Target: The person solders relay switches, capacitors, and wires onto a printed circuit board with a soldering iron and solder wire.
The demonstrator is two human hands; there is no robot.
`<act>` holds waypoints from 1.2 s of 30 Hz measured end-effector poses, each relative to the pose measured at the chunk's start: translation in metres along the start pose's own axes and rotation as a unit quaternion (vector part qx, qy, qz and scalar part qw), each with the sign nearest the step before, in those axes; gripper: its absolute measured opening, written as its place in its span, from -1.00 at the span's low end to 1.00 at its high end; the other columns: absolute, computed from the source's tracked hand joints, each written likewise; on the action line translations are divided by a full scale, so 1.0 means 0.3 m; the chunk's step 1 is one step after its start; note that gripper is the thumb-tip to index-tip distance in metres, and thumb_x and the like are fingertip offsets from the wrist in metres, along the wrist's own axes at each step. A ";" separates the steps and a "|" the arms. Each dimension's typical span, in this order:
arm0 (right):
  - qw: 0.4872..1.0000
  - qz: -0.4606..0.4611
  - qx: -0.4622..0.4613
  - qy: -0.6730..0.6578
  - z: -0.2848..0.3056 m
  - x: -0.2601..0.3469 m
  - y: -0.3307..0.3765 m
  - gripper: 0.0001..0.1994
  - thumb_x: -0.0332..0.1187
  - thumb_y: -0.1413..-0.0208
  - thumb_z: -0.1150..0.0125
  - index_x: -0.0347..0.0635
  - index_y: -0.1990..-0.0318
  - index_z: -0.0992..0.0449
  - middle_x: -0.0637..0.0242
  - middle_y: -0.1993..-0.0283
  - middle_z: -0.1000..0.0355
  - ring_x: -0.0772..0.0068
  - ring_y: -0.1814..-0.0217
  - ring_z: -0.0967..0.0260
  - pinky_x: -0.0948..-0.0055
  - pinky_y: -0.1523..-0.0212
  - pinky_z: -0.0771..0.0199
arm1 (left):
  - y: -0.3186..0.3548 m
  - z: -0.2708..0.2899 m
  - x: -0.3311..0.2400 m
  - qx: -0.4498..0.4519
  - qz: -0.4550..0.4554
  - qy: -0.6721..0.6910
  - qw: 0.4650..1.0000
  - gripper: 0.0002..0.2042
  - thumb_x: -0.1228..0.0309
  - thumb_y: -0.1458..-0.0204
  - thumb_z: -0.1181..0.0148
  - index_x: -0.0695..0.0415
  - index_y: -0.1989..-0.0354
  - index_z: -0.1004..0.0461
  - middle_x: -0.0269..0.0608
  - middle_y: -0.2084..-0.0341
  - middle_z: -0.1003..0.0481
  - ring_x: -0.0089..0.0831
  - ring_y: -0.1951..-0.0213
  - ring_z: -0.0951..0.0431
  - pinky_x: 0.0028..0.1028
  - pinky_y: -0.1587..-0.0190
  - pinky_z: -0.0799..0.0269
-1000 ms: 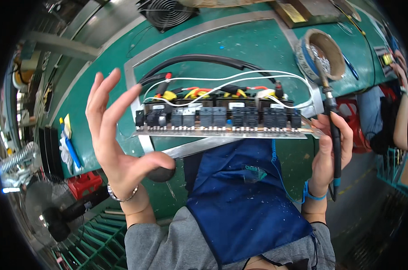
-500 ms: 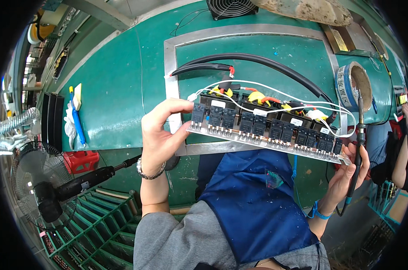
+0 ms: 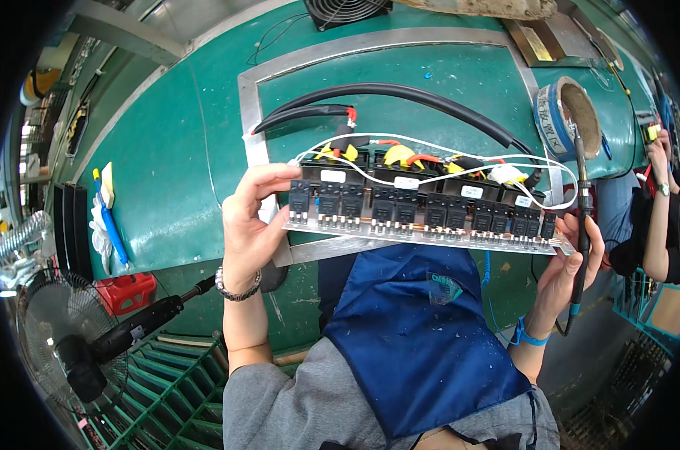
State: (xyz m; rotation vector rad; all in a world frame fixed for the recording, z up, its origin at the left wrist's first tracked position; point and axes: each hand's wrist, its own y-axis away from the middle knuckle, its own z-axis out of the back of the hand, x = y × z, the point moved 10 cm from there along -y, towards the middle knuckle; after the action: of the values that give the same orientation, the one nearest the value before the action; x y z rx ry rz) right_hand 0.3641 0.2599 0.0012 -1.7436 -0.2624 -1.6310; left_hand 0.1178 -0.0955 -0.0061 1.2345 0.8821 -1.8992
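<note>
A circuit board assembly (image 3: pixel 370 234) is held up over the near edge of the bench, its side with a row of black components and metal legs facing me. My left hand (image 3: pixel 251 225) pinches its left end between thumb and fingers. At the right end, my right hand (image 3: pixel 561 274) grips the board's corner and also keeps a black soldering iron (image 3: pixel 583 232) within its fingers, tip upward. Behind the row are black blocks with yellow wrapping and red leads. A white wire (image 3: pixel 445 141) loops over them, and thick black cables (image 3: pixel 422 93) arch behind.
A metal frame (image 3: pixel 248 105) lies on the green bench (image 3: pixel 167 150). A hollow cylinder (image 3: pixel 546 120) stands by the iron's tip. A fan (image 3: pixel 70 345) and green rack (image 3: pixel 167 382) stand left. A blue pen-like tool (image 3: pixel 113 229) lies at the bench's left. Another person's arm (image 3: pixel 659 202) shows at right.
The board sits more level than before, its right end having risen relative to the left. Both hands keep their hold, and the whole view has shifted somewhat.
</note>
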 end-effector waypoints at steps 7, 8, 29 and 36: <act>1.000 0.009 0.009 0.002 0.012 -0.005 0.000 -0.28 0.07 -0.09 -0.25 -0.39 -0.17 -0.25 -0.11 -0.01 -0.43 0.17 -0.02 -0.49 0.21 -0.11 -0.48 | 0.012 0.003 0.000 -0.005 -0.017 0.014 1.000 -0.68 0.76 0.10 -0.20 0.37 0.11 -0.41 -0.14 0.18 -0.51 -0.43 0.12 -0.56 -0.48 0.00 -0.46; 1.000 0.007 0.007 0.002 0.018 -0.009 0.001 -0.28 0.07 -0.09 -0.25 -0.39 -0.17 -0.25 -0.11 -0.01 -0.43 0.17 -0.02 -0.49 0.21 -0.11 -0.48 | 0.015 -0.002 -0.002 -0.003 -0.016 0.014 1.000 -0.68 0.76 0.10 -0.20 0.37 0.11 -0.41 -0.14 0.18 -0.51 -0.43 0.12 -0.56 -0.48 0.00 -0.46; 0.999 0.047 -0.014 -0.016 -0.016 0.017 -0.093 -0.48 -0.16 -0.16 -0.24 -0.45 -0.07 -0.35 -0.01 0.12 -0.48 0.26 0.14 -0.51 0.33 0.04 -0.52 | -0.007 0.033 -0.019 -0.100 -0.082 0.020 0.991 -0.82 0.74 0.05 -0.24 0.30 0.28 -0.44 -0.11 0.24 -0.56 -0.50 0.25 -0.54 -0.53 0.15 -0.44; 0.999 0.022 -0.035 -0.011 -0.110 -0.035 -0.230 -0.68 -0.57 -0.16 -0.16 -0.35 -0.08 -0.39 0.20 0.11 -0.50 0.47 0.08 -0.46 0.50 0.03 -0.50 | -0.087 0.002 0.022 -0.099 0.000 0.100 0.990 -0.83 0.62 -0.07 -0.22 0.20 0.23 -0.35 -0.32 0.41 -0.49 -0.62 0.41 -0.47 -0.62 0.32 -0.41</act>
State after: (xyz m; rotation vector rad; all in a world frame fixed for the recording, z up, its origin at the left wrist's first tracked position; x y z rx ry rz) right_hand 0.2951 0.2923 0.0143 -1.8075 -0.1767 -1.6079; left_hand 0.0938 -0.0835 -0.0076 1.3161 1.1462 -1.6633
